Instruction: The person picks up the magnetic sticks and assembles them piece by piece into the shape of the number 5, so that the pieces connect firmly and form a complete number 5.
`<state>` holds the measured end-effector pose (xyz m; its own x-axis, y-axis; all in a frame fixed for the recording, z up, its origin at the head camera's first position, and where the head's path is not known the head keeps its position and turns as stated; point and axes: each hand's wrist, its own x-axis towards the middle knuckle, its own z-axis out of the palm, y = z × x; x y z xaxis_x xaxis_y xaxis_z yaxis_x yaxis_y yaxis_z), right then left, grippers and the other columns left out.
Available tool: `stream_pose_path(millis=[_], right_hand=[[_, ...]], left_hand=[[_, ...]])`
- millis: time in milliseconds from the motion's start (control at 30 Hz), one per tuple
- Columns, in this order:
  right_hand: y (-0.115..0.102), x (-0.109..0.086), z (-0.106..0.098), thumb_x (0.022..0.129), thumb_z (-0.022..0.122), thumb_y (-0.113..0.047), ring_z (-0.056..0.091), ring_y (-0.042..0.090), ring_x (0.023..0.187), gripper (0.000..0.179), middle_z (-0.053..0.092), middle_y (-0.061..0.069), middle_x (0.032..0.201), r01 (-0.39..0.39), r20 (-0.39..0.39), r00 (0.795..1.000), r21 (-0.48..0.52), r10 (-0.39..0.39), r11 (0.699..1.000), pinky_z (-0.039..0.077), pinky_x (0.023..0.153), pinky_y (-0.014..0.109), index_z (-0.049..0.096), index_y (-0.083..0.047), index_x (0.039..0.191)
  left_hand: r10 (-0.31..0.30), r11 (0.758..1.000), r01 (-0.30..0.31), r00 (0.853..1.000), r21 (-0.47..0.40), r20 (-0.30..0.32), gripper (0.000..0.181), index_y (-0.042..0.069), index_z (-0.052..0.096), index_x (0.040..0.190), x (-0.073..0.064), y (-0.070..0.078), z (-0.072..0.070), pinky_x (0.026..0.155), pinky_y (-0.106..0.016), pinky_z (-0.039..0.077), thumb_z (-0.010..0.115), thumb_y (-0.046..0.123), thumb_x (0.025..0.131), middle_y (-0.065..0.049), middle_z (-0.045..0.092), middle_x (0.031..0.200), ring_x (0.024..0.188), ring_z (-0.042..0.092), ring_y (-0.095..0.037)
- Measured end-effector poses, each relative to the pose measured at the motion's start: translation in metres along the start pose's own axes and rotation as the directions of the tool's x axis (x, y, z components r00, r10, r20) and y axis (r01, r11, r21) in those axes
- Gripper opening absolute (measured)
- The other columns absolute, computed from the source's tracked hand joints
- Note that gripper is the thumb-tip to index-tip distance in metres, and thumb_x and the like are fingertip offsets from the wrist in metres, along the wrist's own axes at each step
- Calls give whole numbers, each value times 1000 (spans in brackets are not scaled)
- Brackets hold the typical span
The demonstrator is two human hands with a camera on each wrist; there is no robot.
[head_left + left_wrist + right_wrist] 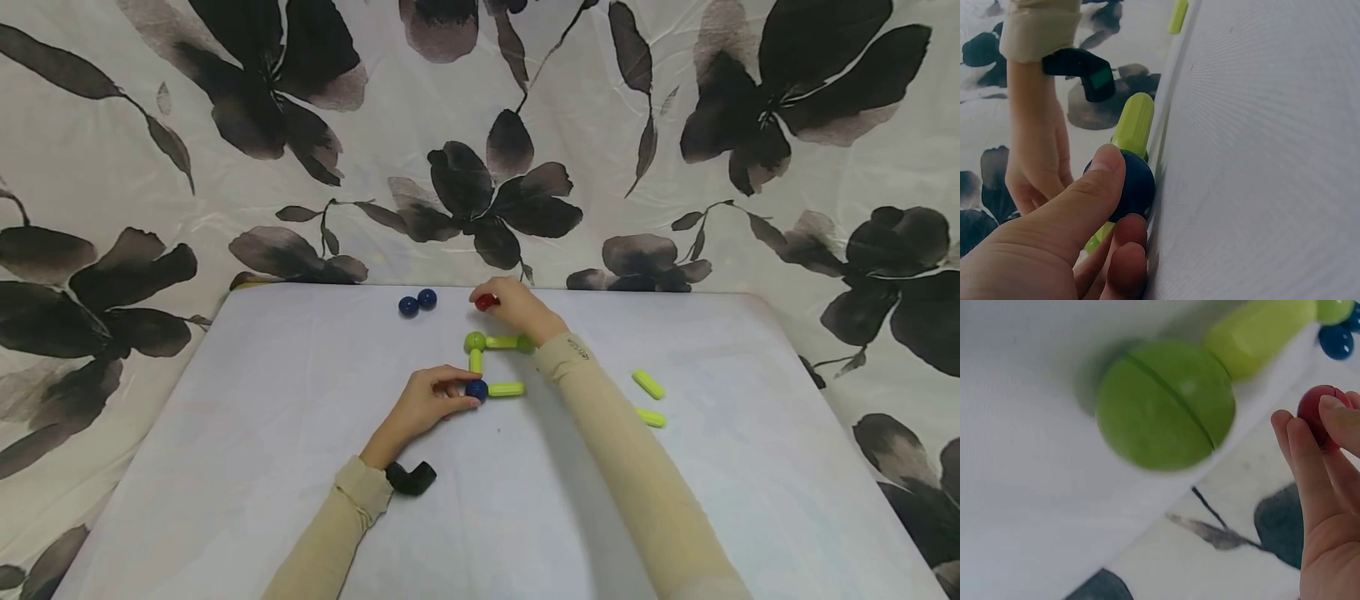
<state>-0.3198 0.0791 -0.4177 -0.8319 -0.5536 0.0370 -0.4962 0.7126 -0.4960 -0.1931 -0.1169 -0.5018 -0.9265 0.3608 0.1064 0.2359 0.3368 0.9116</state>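
Observation:
My left hand (429,403) pinches a dark blue ball (476,390) between thumb and fingers, low on the white table. From that ball one yellow-green rod (506,389) runs right and another rod (476,361) runs back to a green ball (475,341). A further rod (501,342) joins it to a second green ball (1166,405), partly behind my right sleeve in the head view. Beyond this frame my right hand (519,307) holds a red ball (486,302) in its fingertips; the right wrist view shows the red ball (1319,414) pinched by the thumb.
Two dark blue balls (417,302) lie near the table's back edge, left of my right hand. Two loose yellow-green rods (648,384) lie to the right, one partly covered by my right sleeve. A floral cloth (480,200) hangs behind the white table (262,400).

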Motion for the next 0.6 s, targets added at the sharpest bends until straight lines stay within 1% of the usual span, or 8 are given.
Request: stream_pose_path(millis=[133,300,467,600], right_hand=[[-2,-8,-14,93,64,5,59,26,113,29,67,12,120,-1,-18,1000,29,2,1000,48,98,38,70,-5,120],[-4,-23,-32,91,65,7,63,30,108,29,68,15,117,59,-97,994,89,-50,994,52,93,39,71,-3,118],[-8,-46,-47,91,66,6,64,30,104,28,67,14,113,95,-167,983,125,-74,988,53,90,39,71,-2,118],[-12,-68,-52,91,67,4,63,27,103,28,66,12,111,112,-225,971,136,-79,984,54,89,40,71,-4,118]], left_hand=[[-12,1000,12,1000,7,-2,36,18,75,116,0,0,0,48,-26,47,84,19,81,1,67,87,57,55,-16],[-26,1000,26,1000,4,5,37,18,75,117,0,1,0,49,-26,47,84,20,81,0,66,87,58,55,-17],[-17,1000,17,1000,0,5,37,18,74,117,0,-1,0,49,-26,47,84,20,81,1,67,88,58,56,-17],[-11,1000,11,1000,-1,6,37,17,74,117,0,0,0,48,-26,47,84,20,81,0,67,85,56,55,-16]])
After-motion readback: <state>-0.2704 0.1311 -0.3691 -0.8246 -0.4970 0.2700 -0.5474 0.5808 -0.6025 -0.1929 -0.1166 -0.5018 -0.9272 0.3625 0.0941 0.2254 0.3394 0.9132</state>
